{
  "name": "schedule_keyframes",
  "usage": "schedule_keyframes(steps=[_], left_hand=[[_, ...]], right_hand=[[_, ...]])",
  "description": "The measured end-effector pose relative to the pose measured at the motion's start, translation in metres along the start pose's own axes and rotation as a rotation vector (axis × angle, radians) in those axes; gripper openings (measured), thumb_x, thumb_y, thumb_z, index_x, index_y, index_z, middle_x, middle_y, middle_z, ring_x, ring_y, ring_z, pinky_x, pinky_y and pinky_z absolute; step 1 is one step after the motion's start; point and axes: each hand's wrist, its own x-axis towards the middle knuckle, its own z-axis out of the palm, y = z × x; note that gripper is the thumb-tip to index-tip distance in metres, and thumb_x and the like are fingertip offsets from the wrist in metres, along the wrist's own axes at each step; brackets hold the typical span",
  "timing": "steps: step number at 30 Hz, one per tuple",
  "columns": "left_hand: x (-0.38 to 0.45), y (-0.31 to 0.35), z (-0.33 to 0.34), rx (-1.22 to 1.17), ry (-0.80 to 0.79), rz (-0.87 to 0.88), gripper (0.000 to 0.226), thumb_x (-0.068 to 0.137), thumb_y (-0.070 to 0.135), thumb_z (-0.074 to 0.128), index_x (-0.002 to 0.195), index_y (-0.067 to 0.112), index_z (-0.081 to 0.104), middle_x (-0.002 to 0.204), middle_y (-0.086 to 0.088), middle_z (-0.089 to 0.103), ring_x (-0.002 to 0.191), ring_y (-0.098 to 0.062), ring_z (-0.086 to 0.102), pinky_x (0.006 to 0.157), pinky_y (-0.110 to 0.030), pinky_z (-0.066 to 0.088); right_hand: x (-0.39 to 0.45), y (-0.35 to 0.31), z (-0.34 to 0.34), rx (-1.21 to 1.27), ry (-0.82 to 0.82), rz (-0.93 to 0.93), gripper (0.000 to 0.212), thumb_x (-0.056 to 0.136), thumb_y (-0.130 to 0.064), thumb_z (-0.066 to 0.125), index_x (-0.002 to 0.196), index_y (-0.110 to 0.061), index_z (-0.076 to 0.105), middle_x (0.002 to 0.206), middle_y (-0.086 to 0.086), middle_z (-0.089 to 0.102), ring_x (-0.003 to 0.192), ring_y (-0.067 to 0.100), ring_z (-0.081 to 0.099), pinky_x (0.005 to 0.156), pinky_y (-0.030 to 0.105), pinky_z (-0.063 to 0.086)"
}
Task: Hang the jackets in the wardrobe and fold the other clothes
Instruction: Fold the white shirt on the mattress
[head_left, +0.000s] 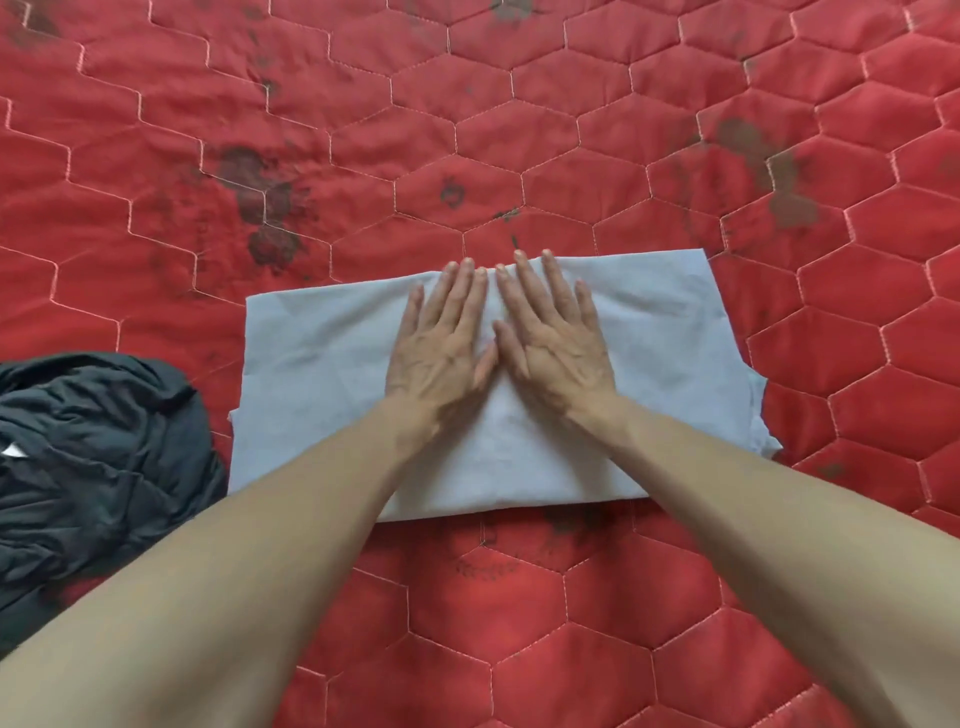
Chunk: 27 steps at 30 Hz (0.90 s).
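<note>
Here the left hand (441, 345) and right hand (558, 340), fingers straight and gripping nothing, press the half-folded cloth (322, 364) flat on the quilt (519, 130); likely next, another fold

A red quilt (675, 130) stitched in hexagons fills the view; dark blotches, perhaps stains (260, 187), mark it.

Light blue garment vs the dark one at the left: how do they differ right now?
The light blue garment lies flat, folded into a neat rectangle; the dark garment is a crumpled heap. The left hand and right hand press flat on the blue one; nothing touches the dark one. The blue one is fully in view; the dark one runs off the left edge. Both rest on the red quilted cover.
</note>
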Motion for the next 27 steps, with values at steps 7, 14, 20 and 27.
schedule_keyframes(steps=[7,14,20,27], left_hand=[[-0.019,-0.052,0.009,-0.104,0.081,-0.103,0.070,0.105,0.052,0.027,0.168,0.023,0.014,0.175,-0.003,0.011,0.162,-0.021,0.005,0.130,-0.049,0.008],[-0.075,-0.106,0.010,-0.109,0.080,-0.260,0.067,0.106,0.054,0.023,0.168,0.030,0.012,0.176,0.000,0.008,0.162,-0.017,-0.001,0.130,-0.051,0.005],[-0.090,-0.099,0.008,-0.133,0.091,-0.346,0.067,0.106,0.050,0.024,0.167,0.024,0.017,0.176,-0.002,0.007,0.162,-0.018,-0.002,0.131,-0.049,0.004],[-0.114,-0.077,0.008,-0.090,0.060,-0.438,0.070,0.106,0.052,0.019,0.168,0.021,0.013,0.176,-0.005,0.002,0.162,-0.024,-0.005,0.131,-0.050,0.001]], right_hand=[[-0.014,0.081,-0.003,0.028,0.028,0.211,0.064,0.108,-0.054,0.019,0.167,-0.032,0.013,0.176,-0.005,0.008,0.162,0.018,0.004,0.130,0.045,0.007],[-0.045,0.124,-0.016,0.049,0.048,0.360,0.069,0.107,-0.055,0.016,0.168,-0.024,0.010,0.176,-0.005,0.005,0.162,0.017,0.000,0.131,0.044,0.006],[-0.075,0.128,-0.015,0.081,0.073,0.433,0.069,0.107,-0.056,0.015,0.168,-0.025,0.009,0.175,-0.006,0.004,0.162,0.015,-0.001,0.131,0.043,0.003],[-0.110,0.123,-0.022,0.160,0.048,0.491,0.073,0.105,-0.057,0.018,0.168,-0.022,0.003,0.176,-0.005,0.002,0.161,0.011,-0.004,0.131,0.041,0.001]])
